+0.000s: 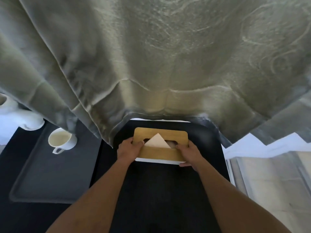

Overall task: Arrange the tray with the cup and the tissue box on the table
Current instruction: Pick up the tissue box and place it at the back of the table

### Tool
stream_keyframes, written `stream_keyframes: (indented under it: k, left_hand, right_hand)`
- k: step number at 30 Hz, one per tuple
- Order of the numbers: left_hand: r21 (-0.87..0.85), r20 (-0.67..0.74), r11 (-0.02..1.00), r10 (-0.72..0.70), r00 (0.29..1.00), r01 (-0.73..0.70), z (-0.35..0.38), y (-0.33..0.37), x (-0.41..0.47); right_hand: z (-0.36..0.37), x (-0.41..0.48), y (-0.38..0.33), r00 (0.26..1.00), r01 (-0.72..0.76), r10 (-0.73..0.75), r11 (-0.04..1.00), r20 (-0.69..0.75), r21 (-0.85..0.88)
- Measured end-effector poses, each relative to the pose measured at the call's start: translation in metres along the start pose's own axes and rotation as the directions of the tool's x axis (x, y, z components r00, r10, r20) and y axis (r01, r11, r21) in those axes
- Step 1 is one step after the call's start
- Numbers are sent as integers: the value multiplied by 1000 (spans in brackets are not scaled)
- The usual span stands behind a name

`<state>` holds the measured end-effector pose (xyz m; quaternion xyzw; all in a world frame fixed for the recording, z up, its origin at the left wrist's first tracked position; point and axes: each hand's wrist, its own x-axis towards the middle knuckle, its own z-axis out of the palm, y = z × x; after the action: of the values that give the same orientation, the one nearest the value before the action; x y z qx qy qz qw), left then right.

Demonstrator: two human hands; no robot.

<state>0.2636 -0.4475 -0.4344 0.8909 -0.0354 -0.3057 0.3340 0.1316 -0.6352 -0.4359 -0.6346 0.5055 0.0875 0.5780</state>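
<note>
Overhead, curtain [151,56], black table [159,190], both hands gripping tissue box [160,153]

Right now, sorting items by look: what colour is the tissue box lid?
Light wood brown, on the tissue box; head view.
</note>
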Motion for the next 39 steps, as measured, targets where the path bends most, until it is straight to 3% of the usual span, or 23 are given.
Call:
stream_keyframes:
  k: [10, 39]
  left_hand:
    - [8, -63, 1000, 17, 998, -16, -2, 21, 34]
    - [-126, -80, 991, 31, 996, -41, 4, 36, 77]
  right_hand:
    - [-5, 35, -24, 999, 21, -22, 1000, 26, 21]
    - [-11, 82, -43, 991, 107, -115, 987, 65, 118]
